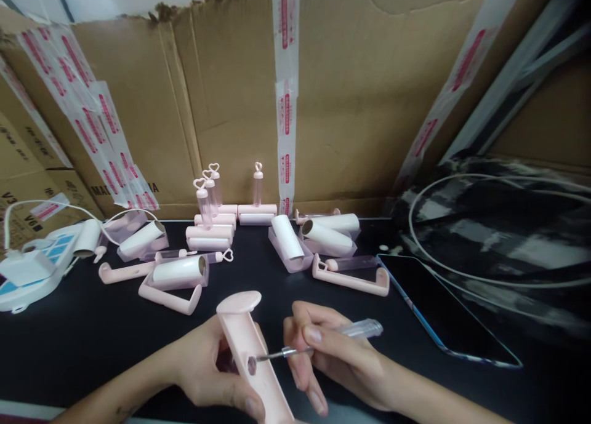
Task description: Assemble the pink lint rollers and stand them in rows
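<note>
My left hand (201, 364) is wrapped round a pale pink plastic roller frame (272, 387), which it holds tilted with its hollow side facing me. A rounded end piece tops the frame, and a dark round hole shows partway down its trough. Between thumb and fingers, my right hand (344, 357) grips a screwdriver (362, 329) with a clear handle and a thin metal shaft. The shaft points left and its tip reaches the hole. Something purplish, partly hidden by the frame, shows behind it near my left fingers.
Assembled pink pieces with upright clear handles (206, 208) stand at the back. White rolls (179, 268) and loose pink frames (351, 280) lie on the black table. A phone (450, 313) is at right, a power strip (28, 276) at left. Cardboard (231, 98) walls the rear.
</note>
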Demonstrator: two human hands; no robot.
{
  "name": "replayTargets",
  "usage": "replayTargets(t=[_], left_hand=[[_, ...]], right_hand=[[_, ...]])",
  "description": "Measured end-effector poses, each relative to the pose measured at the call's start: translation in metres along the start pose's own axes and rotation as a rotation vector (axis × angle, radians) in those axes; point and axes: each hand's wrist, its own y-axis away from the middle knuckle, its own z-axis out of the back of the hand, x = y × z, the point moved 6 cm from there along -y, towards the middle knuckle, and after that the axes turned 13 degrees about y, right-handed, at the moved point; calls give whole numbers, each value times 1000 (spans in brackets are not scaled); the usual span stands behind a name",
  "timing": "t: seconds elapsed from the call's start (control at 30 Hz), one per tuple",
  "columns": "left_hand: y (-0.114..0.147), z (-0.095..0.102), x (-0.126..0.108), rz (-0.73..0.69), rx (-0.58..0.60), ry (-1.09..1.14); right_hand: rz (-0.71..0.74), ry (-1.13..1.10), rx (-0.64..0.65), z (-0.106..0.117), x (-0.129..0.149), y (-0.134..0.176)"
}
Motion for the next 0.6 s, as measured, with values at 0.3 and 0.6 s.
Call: replayTargets(t=[0.3,0.6], left_hand=[[0,0,6,-36,16,10],[-1,3,0,-57,-7,-60]], right_hand=[[7,-34,-7,-3,-6,-1],[122,14,-77,9,22,1]])
